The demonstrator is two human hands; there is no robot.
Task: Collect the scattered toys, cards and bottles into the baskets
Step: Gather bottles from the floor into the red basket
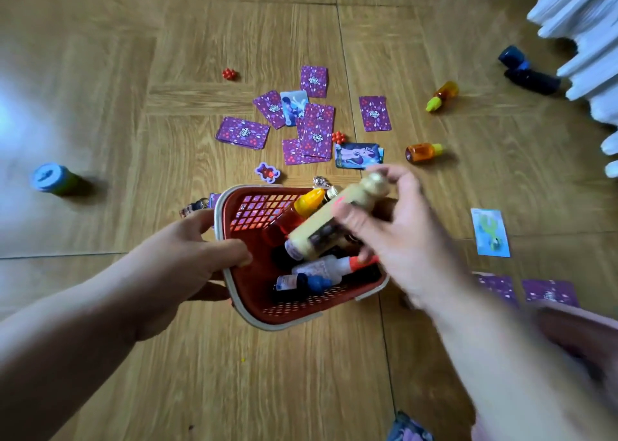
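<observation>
Near the middle of the wooden floor sits a red basket with a cream rim. Inside it lie a red bottle with a yellow cap, a white bottle with an orange cap and a dark bottle with a blue cap. The left hand grips the basket's left rim, thumb inside. The right hand is clamped round a cream bottle with a gold cap, held tilted just above the basket. Beyond the basket, purple cards lie scattered, some overlapping, with two orange bottles to their right. Two dark blue bottles lie toward the floor's far right corner, beside white fabric. A blue-lidded tub stands toward the left edge
</observation>
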